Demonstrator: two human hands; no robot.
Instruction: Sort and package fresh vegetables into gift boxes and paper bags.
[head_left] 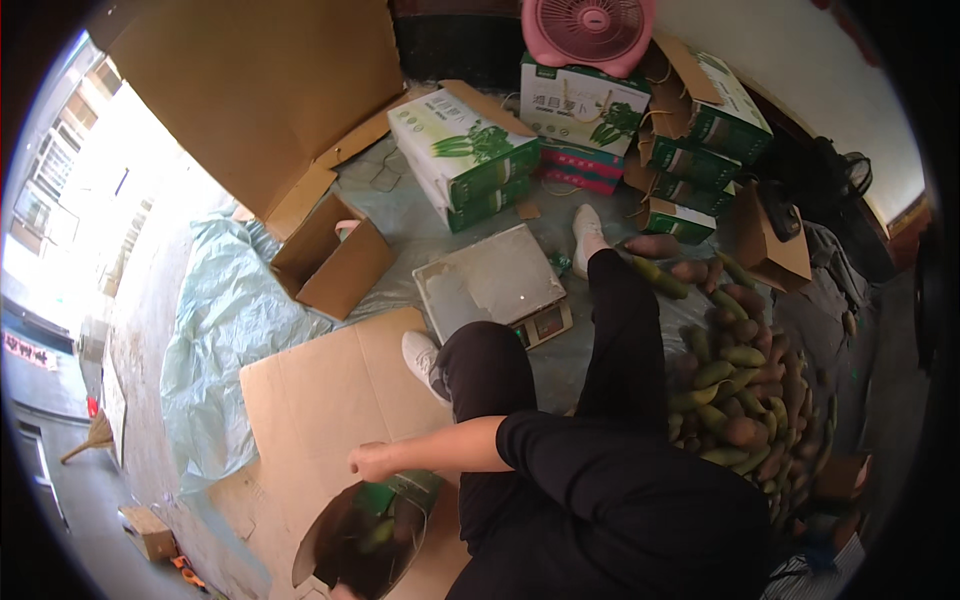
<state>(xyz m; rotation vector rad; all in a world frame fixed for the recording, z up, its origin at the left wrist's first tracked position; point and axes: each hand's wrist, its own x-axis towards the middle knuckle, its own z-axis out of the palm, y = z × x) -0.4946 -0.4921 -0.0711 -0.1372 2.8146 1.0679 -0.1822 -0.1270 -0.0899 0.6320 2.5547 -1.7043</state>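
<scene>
The right hand [372, 462] rests on the rim of a metal bowl [362, 535], whose inside is shiny and mirror-like. Under the hand lies a sheet of cardboard [320, 400], brown, matt and a little rough. Beyond the hand stands a scale [492, 283] with a flat metal plate, dull grey and smooth. To the far side of it are printed paper boxes [470, 155] with a slightly glossy white and green surface. The black sleeve [600, 460] on the arm is soft matt cloth. Left of the hand, a pale blue plastic sheet [225, 330] is thin and wrinkled.
</scene>
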